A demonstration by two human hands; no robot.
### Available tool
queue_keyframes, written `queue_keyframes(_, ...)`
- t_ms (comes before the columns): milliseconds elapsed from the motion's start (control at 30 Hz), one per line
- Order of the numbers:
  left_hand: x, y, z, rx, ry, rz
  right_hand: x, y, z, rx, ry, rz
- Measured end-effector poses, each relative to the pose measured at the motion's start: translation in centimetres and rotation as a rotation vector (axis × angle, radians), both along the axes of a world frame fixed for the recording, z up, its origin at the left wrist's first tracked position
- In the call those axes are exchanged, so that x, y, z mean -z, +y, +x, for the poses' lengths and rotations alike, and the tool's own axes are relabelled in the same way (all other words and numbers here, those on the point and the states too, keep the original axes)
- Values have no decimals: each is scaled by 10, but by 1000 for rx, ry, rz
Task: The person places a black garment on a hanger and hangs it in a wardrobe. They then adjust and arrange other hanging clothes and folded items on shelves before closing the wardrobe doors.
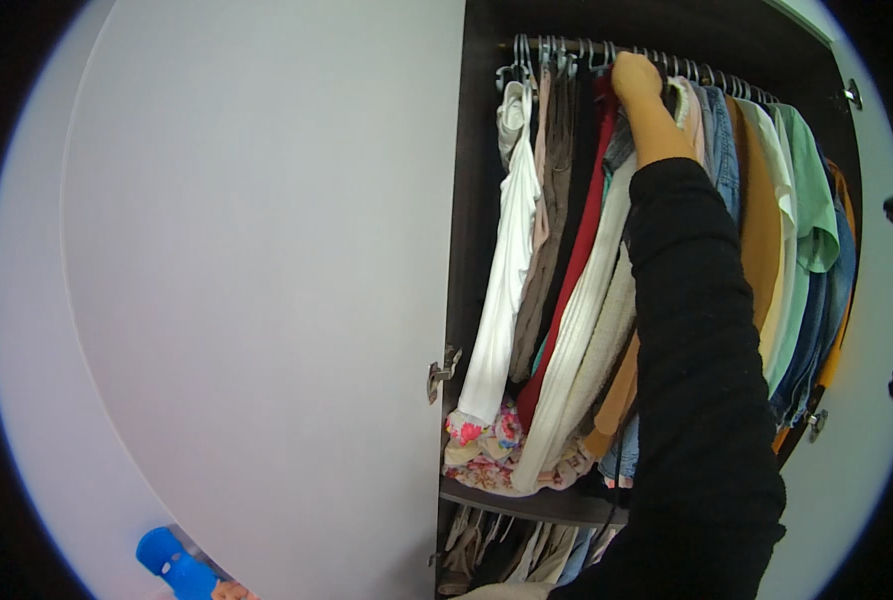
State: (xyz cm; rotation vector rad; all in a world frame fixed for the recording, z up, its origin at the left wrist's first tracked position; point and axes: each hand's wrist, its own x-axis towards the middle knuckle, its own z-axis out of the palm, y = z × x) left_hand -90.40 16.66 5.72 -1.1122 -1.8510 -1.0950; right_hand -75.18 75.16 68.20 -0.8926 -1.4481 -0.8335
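My right hand [636,76], in a black sleeve, reaches up to the hanging rod [506,45] of an open wardrobe. Its fingers are curled at the top of a hanger, and they hide the hook. Just left of the hand hangs a dark red garment [590,217]; a white ribbed garment [581,292] falls below it. Close on the right side are a pale pink garment [692,116] and a denim one [725,142]. My sleeve covers the middle of the row. My left hand is out of view.
White trousers [502,285] hang at the left end, a green shirt [810,187] towards the right. Floral cloth [476,442] lies on the dark shelf [521,508]; more clothes hang underneath. A white door [266,262] fills the left. A blue object [168,559] shows at lower left.
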Motion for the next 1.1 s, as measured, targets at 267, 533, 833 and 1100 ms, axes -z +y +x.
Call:
queue_keyframes(267, 7, 1, -2, 5, 19, 35, 8, -10, -11, -64, -46, 108)
queue_keyframes(533, 3, -1, 4, -8, -48, 5, 14, -14, -26, -138, 41, 127)
queue_keyframes(833, 4, 0, 5, -25, -65, 6, 18, -22, -38, 48, 115, -46)
queue_keyframes(1100, 9, 0, 3, -30, -59, -23, 21, -23, -50, 124, 64, 130)
